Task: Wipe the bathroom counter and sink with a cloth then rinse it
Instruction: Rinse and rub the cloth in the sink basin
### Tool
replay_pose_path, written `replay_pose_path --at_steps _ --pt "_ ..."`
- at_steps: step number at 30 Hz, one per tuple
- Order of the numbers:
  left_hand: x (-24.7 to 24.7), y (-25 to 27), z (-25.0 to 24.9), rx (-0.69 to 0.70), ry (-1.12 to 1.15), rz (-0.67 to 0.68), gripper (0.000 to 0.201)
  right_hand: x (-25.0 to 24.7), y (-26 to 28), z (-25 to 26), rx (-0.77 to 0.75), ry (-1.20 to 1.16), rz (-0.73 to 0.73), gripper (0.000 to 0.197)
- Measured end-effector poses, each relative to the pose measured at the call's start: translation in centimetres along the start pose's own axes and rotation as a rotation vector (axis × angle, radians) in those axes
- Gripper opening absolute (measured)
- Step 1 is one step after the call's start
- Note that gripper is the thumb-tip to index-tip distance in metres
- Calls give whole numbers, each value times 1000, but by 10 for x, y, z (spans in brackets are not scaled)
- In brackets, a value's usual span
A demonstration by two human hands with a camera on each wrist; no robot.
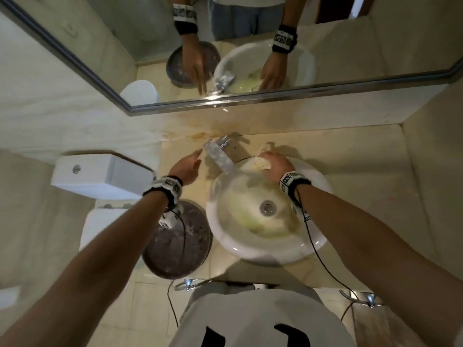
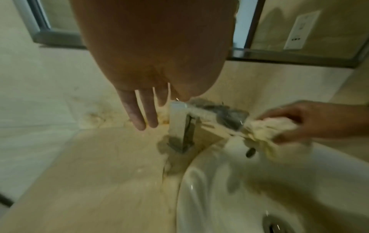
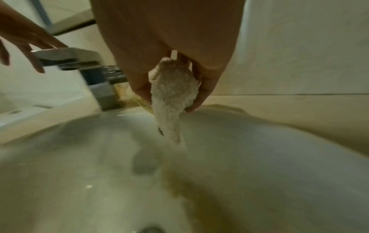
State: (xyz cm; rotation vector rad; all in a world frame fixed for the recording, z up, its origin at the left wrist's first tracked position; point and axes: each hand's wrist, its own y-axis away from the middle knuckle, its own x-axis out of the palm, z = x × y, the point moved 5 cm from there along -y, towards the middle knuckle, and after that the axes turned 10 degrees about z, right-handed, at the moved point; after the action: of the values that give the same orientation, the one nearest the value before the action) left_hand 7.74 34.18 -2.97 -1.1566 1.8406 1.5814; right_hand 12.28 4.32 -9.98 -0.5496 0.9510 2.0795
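Observation:
A white round sink (image 1: pixel 230 244) sits on the beige counter (image 1: pixel 363 196), its bowl stained yellowish around the drain (image 1: pixel 267 207). My right hand (image 1: pixel 274 164) grips a cream terry cloth (image 1: pixel 260 164) at the sink's far rim, right of the faucet; the cloth (image 3: pixel 173 94) hangs down into the bowl from my fingers. My left hand (image 1: pixel 186 164) hovers with straight fingers just left of the chrome faucet (image 1: pixel 218 156), its fingers (image 2: pixel 139 110) beside the faucet (image 2: pixel 187 124). No water shows at the spout.
A dark round bowl (image 1: pixel 190 246) stands on the counter left of the sink. A toilet cistern (image 1: pixel 100 176) is further left. The mirror (image 1: pixel 225 46) runs along the back wall. Brown stains (image 1: pixel 208 134) mark the wall behind the faucet.

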Motion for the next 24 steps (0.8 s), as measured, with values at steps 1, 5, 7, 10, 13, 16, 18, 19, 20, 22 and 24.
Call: replay_pose_path --at_steps 1,5,7,10,13,16,18,19,20,22,24 --pt "15 9 13 -65 -8 10 47 13 -7 13 -8 28 12 58" --pt "75 56 62 -148 -95 175 41 49 -28 48 -18 54 -17 57" --pt "103 77 85 -126 -170 285 44 64 -37 58 47 18 -13 52" --pt "129 103 106 -101 -227 343 40 85 -47 69 114 -82 -10 51" --pt "141 119 111 -50 -241 368 38 101 -48 69 155 -155 -40 53" --pt "142 125 113 -37 -244 314 40 123 -44 72 129 0 -12 48" --pt "140 127 110 6 -295 327 41 135 -39 81 61 64 -11 53" --pt "139 126 110 4 -304 349 42 140 -37 87 18 80 -19 55" --pt "137 125 110 -13 -304 379 42 142 -35 95 -20 94 -26 56" --pt "136 119 115 -19 -300 417 41 150 -34 112 -50 129 6 52" --pt "137 109 124 -28 -285 447 40 161 -36 131 -45 174 118 50"
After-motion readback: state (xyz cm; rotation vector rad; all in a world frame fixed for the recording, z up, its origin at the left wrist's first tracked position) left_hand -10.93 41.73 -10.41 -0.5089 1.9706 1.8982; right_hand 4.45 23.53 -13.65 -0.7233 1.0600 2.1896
